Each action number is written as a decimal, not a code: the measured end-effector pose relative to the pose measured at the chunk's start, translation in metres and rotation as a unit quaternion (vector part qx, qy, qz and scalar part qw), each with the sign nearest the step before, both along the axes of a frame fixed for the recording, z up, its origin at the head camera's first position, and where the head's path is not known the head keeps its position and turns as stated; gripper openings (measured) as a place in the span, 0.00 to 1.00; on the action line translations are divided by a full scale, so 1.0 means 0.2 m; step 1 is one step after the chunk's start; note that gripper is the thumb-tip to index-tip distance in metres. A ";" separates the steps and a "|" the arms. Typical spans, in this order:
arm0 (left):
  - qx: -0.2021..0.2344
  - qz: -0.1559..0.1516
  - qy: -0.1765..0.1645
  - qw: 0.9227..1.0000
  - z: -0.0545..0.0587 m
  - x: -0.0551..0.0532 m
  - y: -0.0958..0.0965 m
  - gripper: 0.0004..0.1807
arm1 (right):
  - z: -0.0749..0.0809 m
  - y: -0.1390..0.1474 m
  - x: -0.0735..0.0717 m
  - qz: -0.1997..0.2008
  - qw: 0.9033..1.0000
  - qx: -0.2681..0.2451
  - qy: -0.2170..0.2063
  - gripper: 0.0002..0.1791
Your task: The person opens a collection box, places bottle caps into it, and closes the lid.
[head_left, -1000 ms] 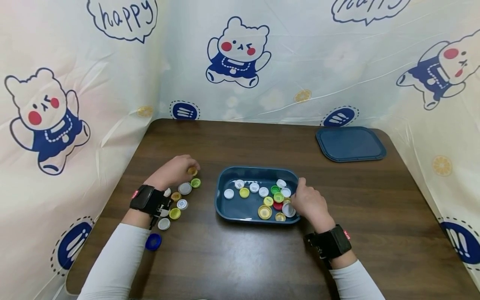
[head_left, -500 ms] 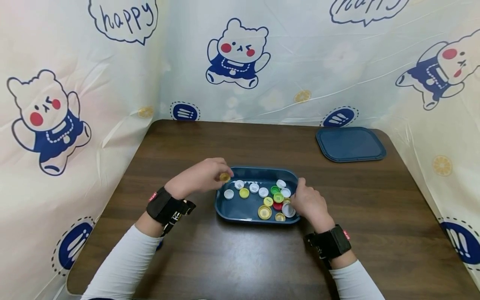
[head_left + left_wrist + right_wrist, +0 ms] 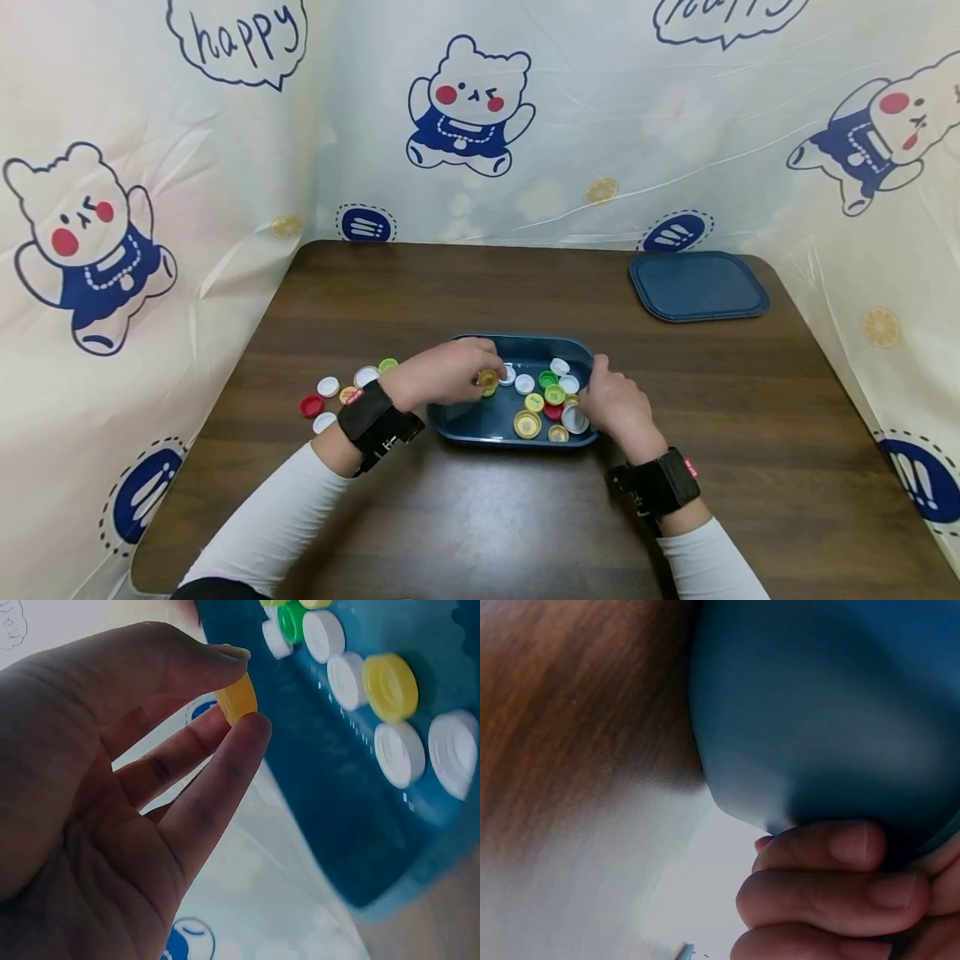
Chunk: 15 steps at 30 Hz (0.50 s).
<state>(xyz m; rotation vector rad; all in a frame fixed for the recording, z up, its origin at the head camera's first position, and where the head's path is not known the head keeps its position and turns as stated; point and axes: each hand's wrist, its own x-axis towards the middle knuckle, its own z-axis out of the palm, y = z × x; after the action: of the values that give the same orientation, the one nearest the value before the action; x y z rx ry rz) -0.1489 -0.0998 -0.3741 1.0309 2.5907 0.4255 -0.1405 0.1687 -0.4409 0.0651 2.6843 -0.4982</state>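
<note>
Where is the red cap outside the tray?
In the head view, the red cap lies at left on the table, nearest two white caps.

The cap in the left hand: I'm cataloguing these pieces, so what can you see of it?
The cap is small, round and yellow-orange, looks like plastic and seems slightly translucent. The left hand pinches it between thumb and finger, above the left part of the blue tray. The left wrist view shows it nearly edge-on, apart from the caps lying there; its inside cannot be made out.
</note>
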 end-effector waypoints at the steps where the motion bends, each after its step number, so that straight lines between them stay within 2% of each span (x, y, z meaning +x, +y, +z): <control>1: -0.002 -0.005 0.001 1.000 -0.01 0.00 0.01 0.15 | 0.00 0.00 0.00 0.000 1.000 0.001 0.000 0.32; 7: -0.003 -0.017 -0.015 1.000 -0.04 0.00 0.06 0.18 | 0.00 0.00 0.00 -0.003 1.000 0.000 -0.002 0.32; 15: 0.004 0.008 -0.029 1.000 -0.05 0.00 0.06 0.19 | 0.00 0.00 0.00 -0.003 1.000 0.000 -0.006 0.32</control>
<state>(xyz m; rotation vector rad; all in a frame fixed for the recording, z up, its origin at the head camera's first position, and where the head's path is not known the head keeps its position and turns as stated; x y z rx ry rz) -0.1480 -0.0885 -0.3835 0.9865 2.5501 0.4630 -0.1412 0.1678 -0.4406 0.0747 2.6736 -0.4973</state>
